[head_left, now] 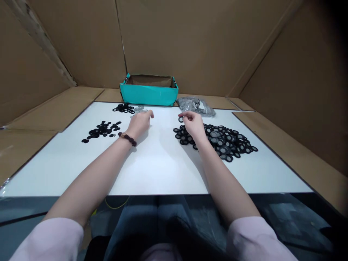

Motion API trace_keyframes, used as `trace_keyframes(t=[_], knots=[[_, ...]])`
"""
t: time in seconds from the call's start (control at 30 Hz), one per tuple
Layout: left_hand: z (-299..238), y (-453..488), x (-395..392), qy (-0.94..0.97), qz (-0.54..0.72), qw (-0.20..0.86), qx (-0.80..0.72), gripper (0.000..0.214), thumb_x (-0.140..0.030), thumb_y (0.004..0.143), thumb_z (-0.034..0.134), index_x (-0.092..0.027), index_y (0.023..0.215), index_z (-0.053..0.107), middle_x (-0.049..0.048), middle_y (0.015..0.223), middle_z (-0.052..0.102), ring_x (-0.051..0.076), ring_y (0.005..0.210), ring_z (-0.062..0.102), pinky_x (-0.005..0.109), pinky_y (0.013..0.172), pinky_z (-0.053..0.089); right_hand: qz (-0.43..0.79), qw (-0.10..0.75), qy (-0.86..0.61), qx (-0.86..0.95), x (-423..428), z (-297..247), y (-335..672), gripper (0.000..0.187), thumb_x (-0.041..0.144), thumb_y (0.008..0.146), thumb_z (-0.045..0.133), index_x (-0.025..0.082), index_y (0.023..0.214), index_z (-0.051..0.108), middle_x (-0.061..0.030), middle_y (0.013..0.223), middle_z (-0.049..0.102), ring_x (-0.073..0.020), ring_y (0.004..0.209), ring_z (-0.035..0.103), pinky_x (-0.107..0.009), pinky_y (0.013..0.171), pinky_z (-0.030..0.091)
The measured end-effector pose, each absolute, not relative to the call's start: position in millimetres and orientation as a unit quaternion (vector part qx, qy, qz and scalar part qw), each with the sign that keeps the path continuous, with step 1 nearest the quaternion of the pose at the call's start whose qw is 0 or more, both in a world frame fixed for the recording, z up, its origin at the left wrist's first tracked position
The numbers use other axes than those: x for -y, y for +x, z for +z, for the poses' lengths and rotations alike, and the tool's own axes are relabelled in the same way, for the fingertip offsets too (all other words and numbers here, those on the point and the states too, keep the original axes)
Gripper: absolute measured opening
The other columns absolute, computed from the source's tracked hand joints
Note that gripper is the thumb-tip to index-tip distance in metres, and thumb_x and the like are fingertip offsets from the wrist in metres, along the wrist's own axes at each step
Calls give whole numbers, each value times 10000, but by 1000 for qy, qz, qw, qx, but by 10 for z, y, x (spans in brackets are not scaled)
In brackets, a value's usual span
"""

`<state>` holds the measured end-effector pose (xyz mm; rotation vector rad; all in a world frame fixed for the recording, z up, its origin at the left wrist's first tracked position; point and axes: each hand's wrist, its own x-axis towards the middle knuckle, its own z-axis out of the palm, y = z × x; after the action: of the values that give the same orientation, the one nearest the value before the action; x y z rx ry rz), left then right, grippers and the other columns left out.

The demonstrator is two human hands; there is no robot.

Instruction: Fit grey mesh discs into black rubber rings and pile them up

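Observation:
Over the middle of the white tabletop, my right hand (193, 125) pinches a small black ring (181, 119) between thumb and fingertips. Just below and to the right of it spreads a large pile of black ringed discs with grey centres (223, 141). My left hand (140, 122) is held to the left of centre, fingers curled and slightly blurred; what they hold, if anything, is hidden. Behind it lie a few pale translucent discs (140, 108), partly covered by the hand. Left of my wrist is a scatter of small solid black discs (103, 128).
A cluster of black rings (123, 108) lies at the back left. At the rear edge stands a teal open box (149, 95), with a clear plastic bag of grey parts (197, 105) to its right. Tall cardboard walls (201, 43) enclose the white tabletop (160, 170).

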<state>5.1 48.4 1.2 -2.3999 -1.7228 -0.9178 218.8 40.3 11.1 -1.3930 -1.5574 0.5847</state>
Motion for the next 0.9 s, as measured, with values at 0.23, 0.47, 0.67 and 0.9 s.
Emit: trace_keyframes(t=[0.23,0.47,0.67,0.9], knots=[[-54,-741,-752,-558,-414,22,719,168,-119,731,403,-196,697,549,137,812,615,314,855,567,506,769,431,1,298,-642,706,-459,-12,2306,283,29,711,419,129,702,684,-175,850,607,-312,941,492,-446,847,381],[-251,-956,-799,-636,-261,33,726,294,-231,797,410,-170,1000,613,178,1407,385,395,1325,249,651,997,205,-37,312,-628,712,-381,-21,2185,258,111,825,422,131,838,678,-190,975,555,-334,1010,413,-476,824,340],[-331,-952,-942,-663,-233,13,712,379,-255,836,324,-166,1129,548,189,1356,458,359,1300,314,669,1000,140,-47,298,-603,738,-341,-59,2050,240,172,848,438,141,796,670,-170,909,585,-320,945,429,-453,786,328],[-317,-957,-929,-647,-277,19,710,352,-238,822,349,-142,1084,565,218,1307,481,358,1245,381,610,996,230,-46,307,-595,742,-322,-38,2029,235,172,853,442,146,794,669,-157,907,607,-313,926,445,-434,779,315]])
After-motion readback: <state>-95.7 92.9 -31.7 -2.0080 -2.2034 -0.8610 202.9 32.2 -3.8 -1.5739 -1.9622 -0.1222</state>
